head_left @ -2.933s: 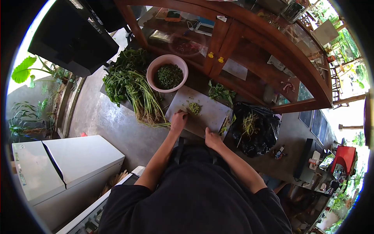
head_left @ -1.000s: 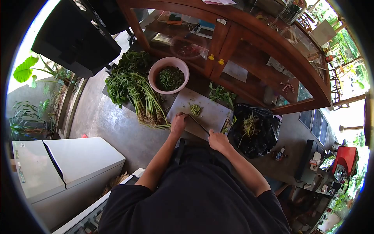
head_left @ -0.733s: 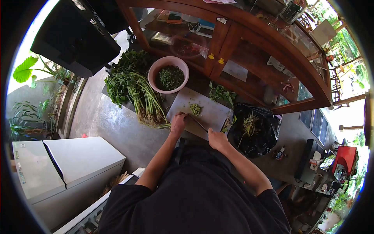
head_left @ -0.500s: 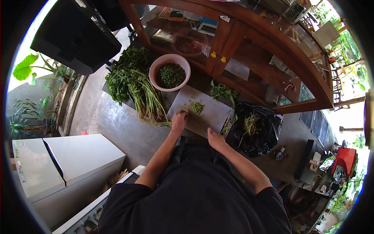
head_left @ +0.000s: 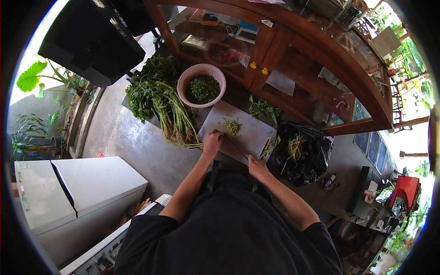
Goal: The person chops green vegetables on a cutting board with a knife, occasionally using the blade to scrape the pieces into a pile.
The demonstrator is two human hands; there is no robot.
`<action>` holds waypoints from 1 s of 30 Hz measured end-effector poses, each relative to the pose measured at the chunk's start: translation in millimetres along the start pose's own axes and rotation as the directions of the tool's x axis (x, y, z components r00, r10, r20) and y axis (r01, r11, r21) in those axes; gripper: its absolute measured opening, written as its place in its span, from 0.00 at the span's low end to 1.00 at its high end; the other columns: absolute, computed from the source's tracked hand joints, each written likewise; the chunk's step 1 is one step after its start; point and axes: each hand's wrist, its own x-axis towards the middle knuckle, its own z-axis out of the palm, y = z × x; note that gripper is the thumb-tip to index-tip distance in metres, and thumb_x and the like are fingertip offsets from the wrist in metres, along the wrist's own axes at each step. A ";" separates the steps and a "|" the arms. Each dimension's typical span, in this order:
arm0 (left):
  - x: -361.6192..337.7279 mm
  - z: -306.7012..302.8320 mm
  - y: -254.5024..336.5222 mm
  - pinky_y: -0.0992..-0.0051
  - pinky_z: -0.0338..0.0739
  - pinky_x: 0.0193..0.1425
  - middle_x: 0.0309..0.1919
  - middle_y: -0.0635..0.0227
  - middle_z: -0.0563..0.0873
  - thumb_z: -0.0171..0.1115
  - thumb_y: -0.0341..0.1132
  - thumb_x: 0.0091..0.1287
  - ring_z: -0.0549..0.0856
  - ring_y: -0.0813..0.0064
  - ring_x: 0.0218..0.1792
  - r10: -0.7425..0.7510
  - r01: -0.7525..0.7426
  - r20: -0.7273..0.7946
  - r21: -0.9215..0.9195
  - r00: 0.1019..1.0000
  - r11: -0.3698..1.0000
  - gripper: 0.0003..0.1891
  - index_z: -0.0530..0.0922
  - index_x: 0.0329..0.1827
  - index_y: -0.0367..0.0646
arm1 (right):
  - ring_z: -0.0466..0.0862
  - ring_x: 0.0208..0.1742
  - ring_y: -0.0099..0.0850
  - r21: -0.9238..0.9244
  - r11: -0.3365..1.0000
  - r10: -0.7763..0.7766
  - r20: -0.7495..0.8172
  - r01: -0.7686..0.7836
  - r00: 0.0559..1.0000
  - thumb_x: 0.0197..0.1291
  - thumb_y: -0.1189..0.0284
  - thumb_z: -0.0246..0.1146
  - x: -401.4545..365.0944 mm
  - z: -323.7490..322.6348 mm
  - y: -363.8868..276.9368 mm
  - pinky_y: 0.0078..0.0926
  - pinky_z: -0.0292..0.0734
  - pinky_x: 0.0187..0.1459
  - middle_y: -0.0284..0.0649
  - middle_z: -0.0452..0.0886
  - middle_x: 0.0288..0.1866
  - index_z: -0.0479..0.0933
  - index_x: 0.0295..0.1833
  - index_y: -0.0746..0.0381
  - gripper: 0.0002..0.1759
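Observation:
My right hand is closed around the handle end of a knife, whose thin blade slants up and left across the white cutting board. My left hand rests on the board's left part with its fingers curled together at the far end of the blade. What sits under those fingers is hidden. Just beyond them lies a small pile of chopped green stems. Yellowish trimmings lie along the board's right edge.
A pink bowl of chopped greens stands behind the board, with a large bundle of leafy stems to its left. Right of the board are a leafy sprig and a black plastic bag holding root scraps. A glass-fronted wooden cabinet rises behind.
The knife blade shows more plainly between my hands, and my right hand has shifted slightly down and right. The whole view has moved a little. The chopped pile looks the same.

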 end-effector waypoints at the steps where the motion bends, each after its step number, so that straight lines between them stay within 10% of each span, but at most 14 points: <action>1: 0.4 1.0 -2.3 0.60 0.79 0.48 0.39 0.56 0.86 0.64 0.27 0.58 0.85 0.51 0.42 0.007 -0.007 -0.005 -0.015 1.000 1.000 0.08 0.87 0.39 0.38 | 0.85 0.44 0.58 -0.002 1.000 -0.001 0.002 0.001 1.000 0.69 0.67 0.45 2.0 1.6 0.3 0.52 0.79 0.47 0.63 0.83 0.41 0.57 0.66 0.72 0.25; 30: -2.4 -1.8 0.9 0.60 0.77 0.52 0.40 0.54 0.85 0.63 0.27 0.57 0.83 0.51 0.45 0.036 -0.036 0.029 -0.002 0.999 0.999 0.09 0.86 0.41 0.37 | 0.85 0.45 0.53 -0.011 1.000 -0.019 -0.075 0.018 0.997 0.67 0.71 0.43 20.2 -2.3 -17.5 0.50 0.80 0.48 0.60 0.83 0.46 0.54 0.72 0.71 0.29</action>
